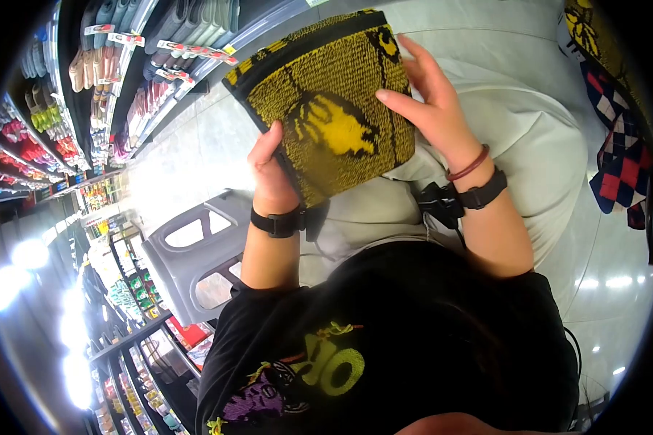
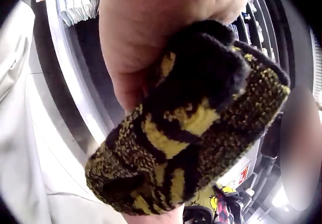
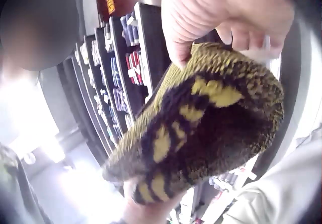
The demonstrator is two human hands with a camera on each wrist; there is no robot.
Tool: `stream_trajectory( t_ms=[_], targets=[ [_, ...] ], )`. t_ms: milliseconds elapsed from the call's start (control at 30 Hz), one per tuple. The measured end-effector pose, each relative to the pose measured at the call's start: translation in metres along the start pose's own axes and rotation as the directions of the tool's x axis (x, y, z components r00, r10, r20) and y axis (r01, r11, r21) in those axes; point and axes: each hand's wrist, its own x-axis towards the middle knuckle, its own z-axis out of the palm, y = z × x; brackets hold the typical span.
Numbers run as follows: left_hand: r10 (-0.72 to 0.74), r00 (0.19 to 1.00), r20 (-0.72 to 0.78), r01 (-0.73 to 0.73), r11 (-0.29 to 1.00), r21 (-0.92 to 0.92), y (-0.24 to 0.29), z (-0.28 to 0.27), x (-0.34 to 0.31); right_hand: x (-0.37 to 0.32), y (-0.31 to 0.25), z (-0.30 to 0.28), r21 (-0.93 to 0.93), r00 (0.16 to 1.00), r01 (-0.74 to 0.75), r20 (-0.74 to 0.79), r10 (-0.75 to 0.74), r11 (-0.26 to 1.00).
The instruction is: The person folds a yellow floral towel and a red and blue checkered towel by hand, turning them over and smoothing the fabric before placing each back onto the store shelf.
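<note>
A folded towel [image 1: 265, 98] in speckled yellow and black, with a bright yellow motif and a black hem, is held up over the lap in the head view. My left hand [image 1: 272, 177] grips its near left edge, thumb along the side. On the right edge my right hand [image 1: 442, 109] holds it with the thumb on the front face and the fingers reaching behind. The left wrist view shows the towel [image 2: 186, 148] edge-on, its black hem folded thickly under the left hand [image 2: 146, 28]. From the right wrist, the towel [image 3: 211, 118] bulges below the right hand [image 3: 226, 13].
Shelves [image 1: 149, 94] of folded textiles with price tags run along the left. A grey plastic chair back [image 1: 189, 246] stands beside the left forearm. At the far right hang a checked red, navy and white cloth [image 1: 620, 174] and a yellow-and-black cloth [image 1: 588, 25].
</note>
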Motion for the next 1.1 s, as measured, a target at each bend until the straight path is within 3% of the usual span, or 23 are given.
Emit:
stream_trajectory(
  t_ms=[67,100,200,267,300,333,400,467,500,533,567,667,700,733,767,800,967,1067,1100],
  targets=[
    [0.008,1.0,0.006,-0.008,0.999,0.046,0.006,-0.01,0.0,0.002,-0.009,-0.006,0.316,0.95,-0.242,0.27,0.157,0.917],
    [0.013,1.0,0.027,-0.015,0.996,0.091,0.01,-0.01,0.0,0.001,-0.015,-0.012,0.258,0.915,-0.308,0.345,0.211,0.916],
    [0.086,0.996,0.025,-0.089,0.939,0.332,0.013,-0.018,0.009,0.001,-0.01,-0.014,0.145,0.949,-0.196,0.277,0.15,0.97],
    [0.135,0.991,-0.011,-0.11,0.847,0.52,0.005,-0.026,0.017,-0.001,-0.02,-0.01,0.023,0.991,-0.057,0.126,0.054,0.998],
    [0.163,0.986,-0.027,-0.119,0.814,0.568,-0.001,-0.03,0.02,-0.001,-0.015,-0.007,-0.104,0.996,0.089,0.042,-0.085,0.991],
    [0.197,0.979,-0.044,-0.13,0.781,0.612,-0.01,-0.034,0.021,0.001,-0.016,-0.006,-0.205,0.984,0.175,0.018,-0.175,0.963],
    [0.242,0.963,-0.115,-0.061,0.617,0.784,-0.026,-0.036,0.018,0.003,-0.03,-0.006,-0.506,0.922,0.349,0.037,-0.385,0.789],
    [0.055,0.973,-0.226,0.09,0.808,0.582,-0.028,-0.001,0.004,0.0,-0.04,-0.003,-0.639,0.909,0.335,0.028,-0.415,0.692],
    [-0.099,0.982,-0.16,0.148,0.933,0.328,-0.035,0.003,0.007,0.001,-0.043,-0.003,-0.683,0.886,0.366,0.049,-0.46,0.632],
    [-0.237,0.97,-0.048,0.24,0.969,0.063,-0.04,0.001,0.009,0.002,-0.045,-0.002,-0.718,0.865,0.389,0.069,-0.497,0.577],
    [-0.341,0.935,0.097,0.354,0.917,-0.186,-0.043,0.001,0.012,0.002,-0.048,0.0,-0.733,0.851,0.409,0.092,-0.517,0.544],
    [-0.172,0.911,0.375,0.351,0.802,-0.484,-0.049,0.02,0.023,0.001,-0.064,0.015,-0.743,0.8,0.506,0.214,-0.56,0.438],
    [-0.05,0.936,0.348,0.134,0.965,-0.224,-0.05,0.021,0.027,0.0,-0.074,0.022,-0.741,0.765,0.558,0.287,-0.576,0.372],
    [0.076,0.935,0.346,-0.104,0.993,0.061,-0.055,0.018,0.032,-0.001,-0.079,0.026,-0.733,0.731,0.605,0.357,-0.582,0.31],
    [0.192,0.909,0.369,-0.324,0.884,0.338,-0.057,0.017,0.035,0.0,-0.079,0.027,-0.712,0.682,0.668,0.471,-0.559,0.214],
    [0.193,0.9,0.392,-0.357,0.842,0.405,-0.057,0.013,0.03,0.001,-0.083,0.03,-0.709,0.674,0.682,0.518,-0.527,0.177],
    [-0.071,0.872,0.484,0.044,0.997,0.066,-0.041,0.013,0.015,-0.002,-0.135,0.05,-0.676,0.682,0.728,0.7,-0.213,0.114],
    [-0.078,0.866,0.494,0.145,0.984,-0.1,-0.026,0.015,0.014,-0.004,-0.155,0.047,-0.62,0.658,0.748,0.74,-0.14,0.238],
    [-0.064,0.871,0.487,0.149,0.979,-0.137,-0.022,0.014,0.013,-0.002,-0.152,0.044,-0.651,0.73,0.681,0.638,-0.245,0.336]
  ],
)
